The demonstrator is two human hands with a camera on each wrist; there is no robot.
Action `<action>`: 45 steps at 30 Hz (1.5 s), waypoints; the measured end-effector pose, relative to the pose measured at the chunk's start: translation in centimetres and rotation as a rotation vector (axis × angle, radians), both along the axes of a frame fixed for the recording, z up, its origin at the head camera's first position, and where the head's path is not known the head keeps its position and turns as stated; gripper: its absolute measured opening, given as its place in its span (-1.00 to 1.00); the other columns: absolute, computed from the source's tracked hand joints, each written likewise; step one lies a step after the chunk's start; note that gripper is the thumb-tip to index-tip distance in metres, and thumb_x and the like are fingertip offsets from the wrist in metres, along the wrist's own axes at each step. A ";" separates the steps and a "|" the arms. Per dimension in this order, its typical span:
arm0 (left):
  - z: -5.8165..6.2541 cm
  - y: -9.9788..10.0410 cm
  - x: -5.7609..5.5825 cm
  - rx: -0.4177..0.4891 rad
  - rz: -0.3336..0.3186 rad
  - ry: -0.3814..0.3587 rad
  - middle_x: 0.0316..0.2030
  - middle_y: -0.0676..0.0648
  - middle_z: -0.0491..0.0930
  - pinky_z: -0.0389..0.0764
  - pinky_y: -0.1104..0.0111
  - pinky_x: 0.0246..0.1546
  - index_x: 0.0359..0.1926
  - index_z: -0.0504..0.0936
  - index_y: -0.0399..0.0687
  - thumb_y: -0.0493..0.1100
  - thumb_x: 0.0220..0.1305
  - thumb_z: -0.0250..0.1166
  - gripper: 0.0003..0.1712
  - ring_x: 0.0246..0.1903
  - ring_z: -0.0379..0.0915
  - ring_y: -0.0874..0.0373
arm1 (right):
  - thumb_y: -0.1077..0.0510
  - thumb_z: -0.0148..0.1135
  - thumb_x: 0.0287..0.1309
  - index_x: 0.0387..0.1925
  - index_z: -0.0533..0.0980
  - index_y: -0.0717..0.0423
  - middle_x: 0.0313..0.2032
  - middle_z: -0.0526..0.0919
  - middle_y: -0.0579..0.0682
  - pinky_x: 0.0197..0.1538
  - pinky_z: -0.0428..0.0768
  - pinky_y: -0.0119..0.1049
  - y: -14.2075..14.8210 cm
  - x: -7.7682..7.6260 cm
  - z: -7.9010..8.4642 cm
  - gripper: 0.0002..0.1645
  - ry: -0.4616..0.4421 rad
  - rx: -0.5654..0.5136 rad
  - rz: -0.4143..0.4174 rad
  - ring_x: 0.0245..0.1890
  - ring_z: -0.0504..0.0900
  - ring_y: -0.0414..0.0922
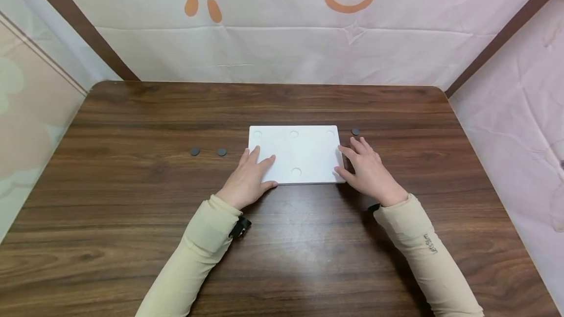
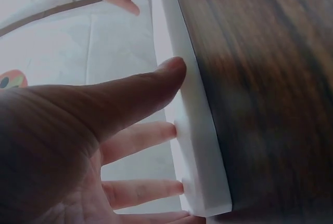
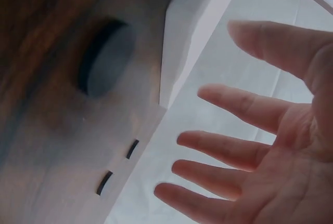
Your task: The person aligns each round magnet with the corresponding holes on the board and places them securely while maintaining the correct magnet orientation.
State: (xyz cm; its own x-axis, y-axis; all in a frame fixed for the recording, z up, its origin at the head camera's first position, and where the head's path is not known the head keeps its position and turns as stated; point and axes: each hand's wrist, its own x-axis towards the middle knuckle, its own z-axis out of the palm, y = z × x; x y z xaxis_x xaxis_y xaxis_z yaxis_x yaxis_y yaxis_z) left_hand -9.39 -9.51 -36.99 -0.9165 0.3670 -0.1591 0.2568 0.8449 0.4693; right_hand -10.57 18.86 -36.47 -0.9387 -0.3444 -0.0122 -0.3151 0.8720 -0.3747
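A white rectangular board with shallow round recesses lies flat on the table. My left hand is spread over its near left corner, with the thumb along the near edge. In the left wrist view, the left fingers touch the board's side. Over the board's right edge is my right hand, its fingers spread and nearly straight, holding nothing. Whether it touches the board I cannot tell. A dark round disc lies just beyond the right fingertips.
Two more dark discs, the outer disc and the inner disc, lie left of the board. A large dark disc shows close up in the right wrist view. The wooden table ends at a printed cloth wall.
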 end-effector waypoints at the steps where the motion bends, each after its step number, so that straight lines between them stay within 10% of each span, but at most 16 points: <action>1: 0.1 0.0 0.0 -0.001 0.000 0.000 0.38 -0.52 0.01 0.23 -0.14 0.28 0.33 0.37 -0.22 -0.06 0.25 0.32 -0.31 0.38 -0.18 -0.49 | 0.09 0.29 0.19 0.23 0.41 0.30 0.30 0.26 0.45 0.26 0.19 0.37 0.1 0.0 0.1 -0.37 -0.001 0.002 0.004 0.38 0.10 0.38; 19: 0.1 -0.1 -0.2 -0.025 0.008 -0.004 0.37 -0.49 0.07 0.27 -0.16 0.25 0.31 0.40 -0.19 -0.05 0.23 0.33 -0.33 0.38 -0.11 -0.46 | 0.23 0.33 0.09 0.03 0.55 0.36 -0.10 0.65 0.27 -0.11 0.60 0.04 0.9 1.3 0.9 -0.55 -0.068 0.126 0.010 -0.14 0.65 0.19; 45: 0.3 -0.3 -0.5 -0.049 -0.003 0.018 0.36 -0.47 0.13 0.26 -0.12 0.27 0.30 0.43 -0.16 -0.02 0.19 0.36 -0.31 0.37 -0.03 -0.42 | 0.37 0.32 -0.13 -0.36 0.57 0.16 -0.47 0.47 0.00 -0.42 0.41 -0.22 1.6 2.3 1.4 -0.80 -0.173 0.131 -0.022 -0.46 0.44 -0.08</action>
